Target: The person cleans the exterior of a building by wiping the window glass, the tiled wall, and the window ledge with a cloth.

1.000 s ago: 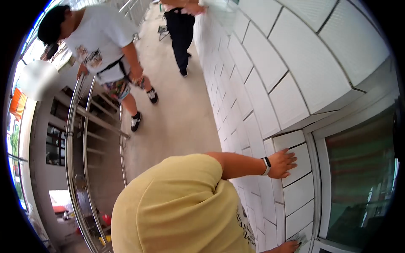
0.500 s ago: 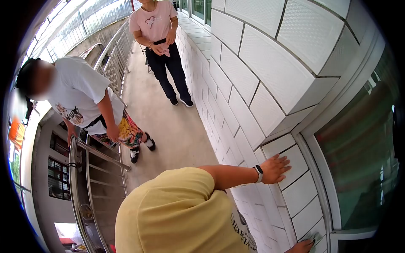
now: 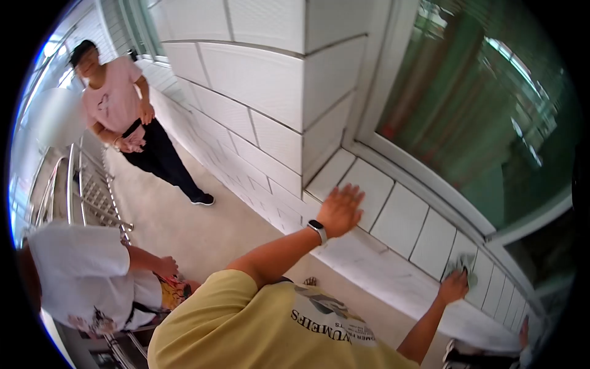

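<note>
My left hand (image 3: 339, 212), with a watch (image 3: 318, 232) on its wrist, is spread over the white tiled window sill (image 3: 401, 220) near the wall corner. Its fingers are apart and hold nothing; whether the palm bears on the tiles I cannot tell. Farther along the sill, to the right, my right hand (image 3: 453, 286) has its fingers on a crumpled grey-green cloth (image 3: 462, 269). The cloth lies against the tiles close to the window frame (image 3: 491, 241), partly hidden by the fingers.
A tiled wall corner (image 3: 304, 92) juts out beside my left hand. A person in a pink shirt (image 3: 117, 92) stands on the walkway; another in a white shirt (image 3: 86, 270) is at the left by metal railings (image 3: 92, 203). Another person's hand (image 3: 523, 332) shows at the lower right.
My view has swung right and down, so the sill and my right hand with the cloth show more fully. The person in white appears lower and nearer; the one in pink appears farther left.
</note>
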Demonstrator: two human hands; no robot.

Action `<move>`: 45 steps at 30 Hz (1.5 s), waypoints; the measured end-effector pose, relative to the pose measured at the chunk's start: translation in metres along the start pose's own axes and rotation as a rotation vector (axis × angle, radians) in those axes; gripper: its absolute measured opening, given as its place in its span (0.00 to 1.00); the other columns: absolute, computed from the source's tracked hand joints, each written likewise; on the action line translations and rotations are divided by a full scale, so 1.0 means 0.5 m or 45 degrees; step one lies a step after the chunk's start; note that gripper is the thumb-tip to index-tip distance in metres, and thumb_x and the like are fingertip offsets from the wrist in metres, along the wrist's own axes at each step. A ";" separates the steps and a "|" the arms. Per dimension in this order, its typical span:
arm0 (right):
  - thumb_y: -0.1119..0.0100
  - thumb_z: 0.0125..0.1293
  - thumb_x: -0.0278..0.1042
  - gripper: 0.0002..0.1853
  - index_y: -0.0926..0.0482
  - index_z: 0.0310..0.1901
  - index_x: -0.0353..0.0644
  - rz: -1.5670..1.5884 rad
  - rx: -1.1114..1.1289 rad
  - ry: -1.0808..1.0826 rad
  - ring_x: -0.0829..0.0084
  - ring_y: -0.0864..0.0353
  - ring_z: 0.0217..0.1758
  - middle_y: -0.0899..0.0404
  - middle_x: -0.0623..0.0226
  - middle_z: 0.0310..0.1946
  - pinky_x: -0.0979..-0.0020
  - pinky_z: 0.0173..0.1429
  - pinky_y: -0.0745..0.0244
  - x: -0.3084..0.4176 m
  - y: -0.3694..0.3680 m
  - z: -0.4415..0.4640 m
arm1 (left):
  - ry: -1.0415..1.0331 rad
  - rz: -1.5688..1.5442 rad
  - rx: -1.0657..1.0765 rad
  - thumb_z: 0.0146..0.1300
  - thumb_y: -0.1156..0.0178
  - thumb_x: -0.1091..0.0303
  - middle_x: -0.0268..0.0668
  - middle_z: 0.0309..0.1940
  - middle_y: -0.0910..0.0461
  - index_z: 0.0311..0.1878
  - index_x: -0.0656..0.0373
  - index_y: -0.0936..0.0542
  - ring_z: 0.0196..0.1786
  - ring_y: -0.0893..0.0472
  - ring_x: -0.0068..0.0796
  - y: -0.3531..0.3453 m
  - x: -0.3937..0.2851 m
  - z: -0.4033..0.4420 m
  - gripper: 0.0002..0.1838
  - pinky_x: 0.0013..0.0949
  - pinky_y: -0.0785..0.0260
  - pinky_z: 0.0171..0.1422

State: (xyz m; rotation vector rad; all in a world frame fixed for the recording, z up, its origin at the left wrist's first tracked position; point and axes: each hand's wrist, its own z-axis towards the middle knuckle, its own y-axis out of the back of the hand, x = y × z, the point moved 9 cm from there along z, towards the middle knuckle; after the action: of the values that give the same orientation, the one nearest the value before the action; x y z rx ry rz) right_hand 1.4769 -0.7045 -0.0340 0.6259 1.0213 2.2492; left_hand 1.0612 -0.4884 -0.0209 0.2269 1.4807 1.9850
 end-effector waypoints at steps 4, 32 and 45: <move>0.53 0.66 0.44 0.22 0.21 0.52 0.38 0.055 -0.097 0.071 0.47 0.24 0.49 0.19 0.52 0.48 0.55 0.57 0.32 -0.004 -0.001 0.001 | -0.027 -0.004 -0.039 0.69 0.54 0.55 0.45 0.66 0.33 0.65 0.57 0.31 0.70 0.36 0.44 0.011 -0.004 0.004 0.25 0.50 0.47 0.73; 0.61 0.66 0.52 0.26 0.27 0.59 0.47 -0.219 0.443 -0.096 0.52 0.31 0.59 0.24 0.56 0.55 0.50 0.64 0.42 0.033 -0.018 0.032 | -0.081 0.089 -0.252 0.67 0.53 0.56 0.38 0.63 0.28 0.62 0.48 0.27 0.68 0.32 0.42 0.009 -0.020 0.003 0.22 0.50 0.43 0.71; 0.62 0.68 0.52 0.25 0.28 0.57 0.44 -0.265 0.540 0.001 0.51 0.30 0.58 0.24 0.53 0.54 0.46 0.61 0.38 0.067 -0.105 0.123 | -0.170 -0.017 -0.556 0.54 0.50 0.69 0.40 0.49 0.17 0.49 0.57 0.18 0.53 0.19 0.42 0.029 -0.021 -0.007 0.20 0.43 0.29 0.58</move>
State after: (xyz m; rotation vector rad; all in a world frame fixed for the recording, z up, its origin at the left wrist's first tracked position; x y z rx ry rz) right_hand 1.5075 -0.6225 -0.0330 0.6564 1.5083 1.8651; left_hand 1.0621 -0.4995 -0.0067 0.1557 0.9343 2.1770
